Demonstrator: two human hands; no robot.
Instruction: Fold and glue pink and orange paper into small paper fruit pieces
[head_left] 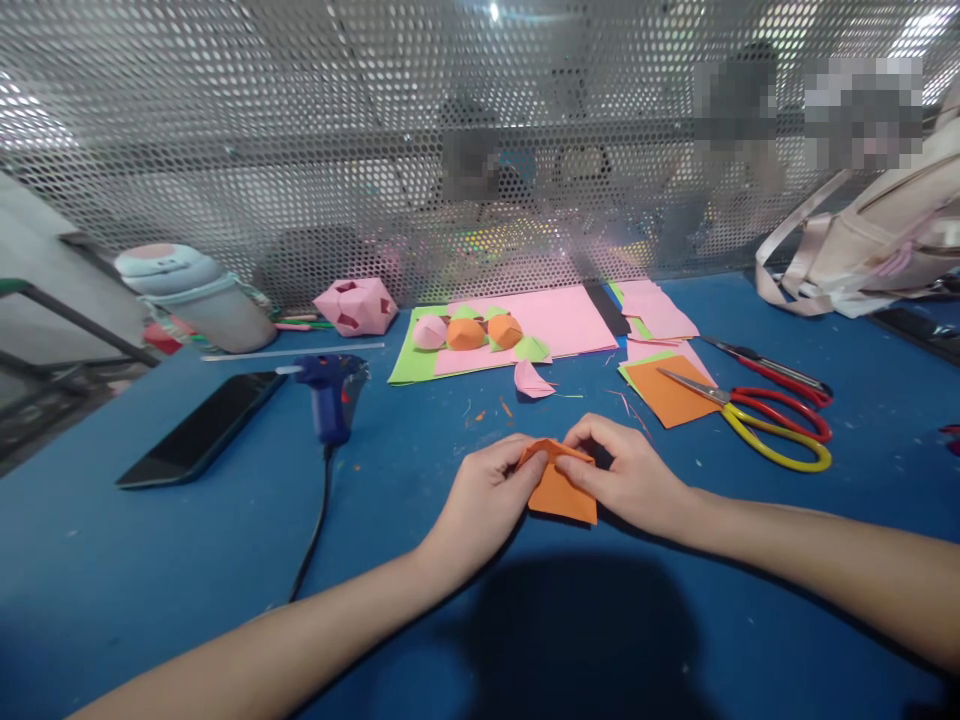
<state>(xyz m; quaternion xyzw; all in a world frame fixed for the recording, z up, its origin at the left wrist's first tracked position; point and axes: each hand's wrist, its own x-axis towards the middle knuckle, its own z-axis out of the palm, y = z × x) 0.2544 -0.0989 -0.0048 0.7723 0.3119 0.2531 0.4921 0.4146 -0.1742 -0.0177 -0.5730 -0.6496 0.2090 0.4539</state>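
A small sheet of orange paper (564,497) is held near the middle of the table, its top edge folded over. My left hand (491,495) pinches its left side between thumb and fingers. On the right side, my right hand (626,470) grips the same fold, thumb pressed on the front. Just beyond the hands lies a curved pink paper piece (533,379) among thin paper scraps. Farther back, several folded paper shapes in pink, orange and green, such as an orange one (465,334), rest on stacked pink and green sheets (566,318).
Scissors (776,415) with red and yellow handles lie at right on orange squares (679,390), beside a utility knife (772,368). At left are a blue glue gun (330,395), a phone (206,428), a bottle (202,300) and a pink paper polyhedron (356,306). A perforated metal screen (300,180) stands behind.
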